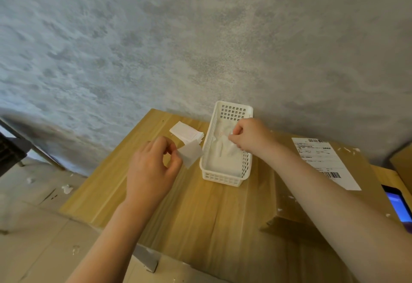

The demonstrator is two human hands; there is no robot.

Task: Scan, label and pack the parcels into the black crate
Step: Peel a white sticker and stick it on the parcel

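My left hand pinches a small white label sheet just left of a white perforated basket on the wooden table. My right hand reaches over the basket and pinches a strip of white backing paper that hangs into it. More white paper lies in the basket's bottom. A stack of white labels lies behind my left hand. A cardboard parcel with a printed shipping label sits at the right. No black crate is in view.
A phone with a lit screen lies at the table's right edge. The wooden table stands against a grey textured wall. Flattened cardboard and white scraps cover the floor at the left. A dark frame stands at the far left.
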